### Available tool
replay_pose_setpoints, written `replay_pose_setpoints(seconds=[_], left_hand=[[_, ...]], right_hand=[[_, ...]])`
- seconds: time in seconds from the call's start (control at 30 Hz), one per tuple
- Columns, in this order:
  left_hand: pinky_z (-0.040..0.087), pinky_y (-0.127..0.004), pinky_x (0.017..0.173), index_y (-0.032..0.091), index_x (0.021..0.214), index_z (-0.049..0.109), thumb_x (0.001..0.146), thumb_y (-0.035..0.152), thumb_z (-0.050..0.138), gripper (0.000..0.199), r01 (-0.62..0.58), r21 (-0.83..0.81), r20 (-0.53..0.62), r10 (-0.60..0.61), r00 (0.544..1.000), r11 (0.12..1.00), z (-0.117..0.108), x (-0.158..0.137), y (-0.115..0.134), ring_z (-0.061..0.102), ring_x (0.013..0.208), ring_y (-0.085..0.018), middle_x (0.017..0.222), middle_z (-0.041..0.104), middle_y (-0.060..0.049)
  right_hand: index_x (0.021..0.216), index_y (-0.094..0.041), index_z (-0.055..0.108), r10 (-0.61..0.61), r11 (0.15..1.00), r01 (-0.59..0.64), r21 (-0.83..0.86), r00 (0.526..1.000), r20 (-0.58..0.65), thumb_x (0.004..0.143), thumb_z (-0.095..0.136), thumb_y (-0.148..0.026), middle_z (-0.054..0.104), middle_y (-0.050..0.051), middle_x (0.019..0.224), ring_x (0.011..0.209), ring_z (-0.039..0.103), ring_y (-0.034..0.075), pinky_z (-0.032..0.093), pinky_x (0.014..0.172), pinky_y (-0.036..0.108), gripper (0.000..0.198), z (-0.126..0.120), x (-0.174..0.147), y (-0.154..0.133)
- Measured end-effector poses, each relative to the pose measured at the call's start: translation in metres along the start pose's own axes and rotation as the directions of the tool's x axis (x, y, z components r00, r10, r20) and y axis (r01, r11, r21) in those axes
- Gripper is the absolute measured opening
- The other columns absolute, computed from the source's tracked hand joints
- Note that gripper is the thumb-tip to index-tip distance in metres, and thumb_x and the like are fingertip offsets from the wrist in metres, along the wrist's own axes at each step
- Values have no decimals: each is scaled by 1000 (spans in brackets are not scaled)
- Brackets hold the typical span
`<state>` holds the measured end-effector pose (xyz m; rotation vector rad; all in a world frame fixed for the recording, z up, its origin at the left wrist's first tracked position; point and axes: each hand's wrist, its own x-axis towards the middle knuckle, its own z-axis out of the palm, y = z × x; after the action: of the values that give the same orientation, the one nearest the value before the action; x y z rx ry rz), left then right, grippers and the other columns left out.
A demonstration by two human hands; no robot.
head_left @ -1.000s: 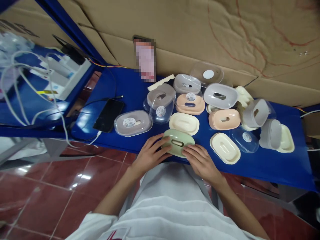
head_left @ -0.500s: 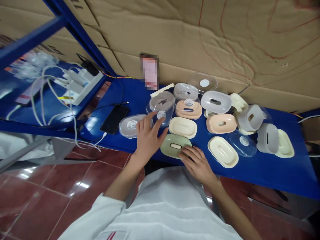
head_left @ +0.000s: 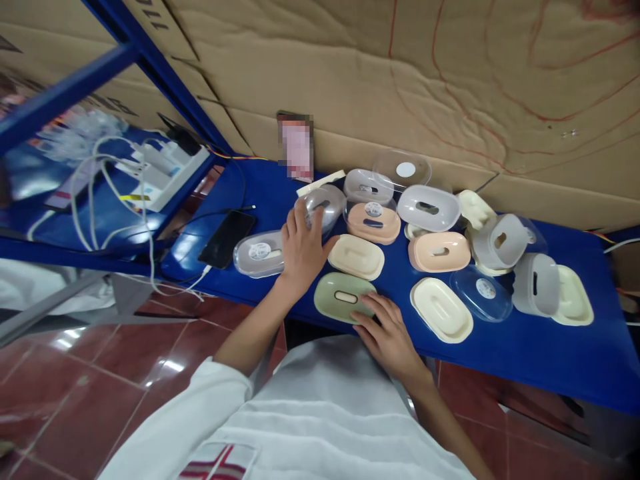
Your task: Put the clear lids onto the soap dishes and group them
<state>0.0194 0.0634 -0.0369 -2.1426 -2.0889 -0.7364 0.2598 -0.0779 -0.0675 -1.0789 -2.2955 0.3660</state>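
My left hand (head_left: 303, 250) reaches over a clear plastic lid (head_left: 330, 200), fingers spread on its near side and thumb apart. The hand hides part of the lid. A grey slotted piece shows beneath it. My right hand (head_left: 389, 327) grips the right end of a green oval box (head_left: 327, 300), fingers over the top and thumb at the near edge. Through the green top's slot, something cream shows. Just behind it lies a cream oval tray (head_left: 357, 257). Left of my left hand is a grey box under a labelled clear cover (head_left: 259, 252).
Peach box (head_left: 440, 252), grey cover (head_left: 429, 208), cream tray (head_left: 441, 310) and clear lid (head_left: 483, 293) lie rightward on the blue table (head_left: 540, 353). A black phone (head_left: 227, 238) and white power strip (head_left: 175, 180) with cables are at left. Another phone (head_left: 297, 147) leans on the cardboard.
My left hand has moved forward over the clear lid, covering its label. My right hand stays on the green box. The view has shifted slightly.
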Motion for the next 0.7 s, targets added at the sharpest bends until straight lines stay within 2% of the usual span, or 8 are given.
replay_pose_setpoints(seconds=[0.17, 0.23, 0.3, 0.4, 0.47, 0.53, 0.6, 0.7], left_hand=[[44, -70, 115, 17, 150, 59, 97, 43, 74, 60, 4, -59, -68, -8, 998, 998, 5, 19, -3, 46, 151, -52, 168, 45, -28], [46, -68, 116, 19, 147, 60, 96, 43, 77, 59, -31, -127, -61, 24, 998, 991, -8, 19, -7, 50, 149, -48, 164, 49, -25], [48, -62, 120, 21, 148, 59, 96, 45, 78, 60, -161, -246, 7, 168, 986, 956, -31, 10, -12, 52, 148, -41, 162, 51, -21], [48, -54, 124, 23, 148, 58, 101, 42, 74, 53, -363, -473, 183, 492, 851, 803, -65, -19, -16, 51, 152, -33, 166, 50, -16], [48, -53, 124, 25, 148, 58, 99, 32, 74, 53, -375, -538, 237, 563, 792, 754, -75, -41, -15, 51, 153, -33, 167, 49, -14], [47, -55, 126, 25, 150, 57, 93, 22, 72, 59, -369, -570, 255, 586, 769, 734, -73, -60, -12, 48, 156, -35, 167, 49, -14], [43, -60, 129, 26, 151, 57, 88, 16, 70, 66, -383, -587, 259, 613, 746, 713, -63, -73, -9, 46, 158, -36, 167, 51, -14], [36, -64, 132, 26, 154, 56, 87, 16, 70, 69, -442, -583, 241, 665, 707, 682, -46, -82, -8, 44, 160, -37, 169, 50, -14]], right_hand=[[132, -24, 72, 4, 1000, -4, 11, 1000, 12, 105, 68, -20, 69, 13, 147, 147, 59, 31, 54, 119, 57, 27, 0, 1, 2], [135, -25, 71, 7, 1000, -8, 29, 1000, 21, 105, 68, -19, 68, 13, 147, 148, 58, 32, 54, 120, 57, 31, 0, 0, 3], [147, -26, 64, 40, 998, -42, 55, 999, 25, 104, 69, -19, 65, 14, 151, 151, 55, 32, 54, 122, 56, 44, 1, -2, 4], [172, -27, 33, 155, 984, -151, 94, 987, -36, 103, 72, -23, 43, 20, 172, 160, 45, 35, 53, 123, 57, 79, 3, -7, 5], [177, -29, 10, 194, 977, -183, 112, 977, -93, 101, 75, -24, 16, 22, 183, 164, 36, 39, 51, 124, 60, 100, 4, -9, 6], [177, -32, -1, 174, 981, -163, 108, 979, -109, 99, 77, -21, -2, 20, 185, 166, 30, 41, 48, 125, 64, 111, 4, -10, 6], [177, -34, -1, 150, 986, -144, 86, 986, -73, 99, 77, -18, -4, 18, 185, 166, 26, 42, 45, 126, 65, 112, 2, -9, 7], [178, -35, 10, 132, 989, -135, 61, 990, 55, 101, 74, -19, 7, 14, 185, 168, 22, 39, 42, 129, 63, 101, -3, -6, 7]])
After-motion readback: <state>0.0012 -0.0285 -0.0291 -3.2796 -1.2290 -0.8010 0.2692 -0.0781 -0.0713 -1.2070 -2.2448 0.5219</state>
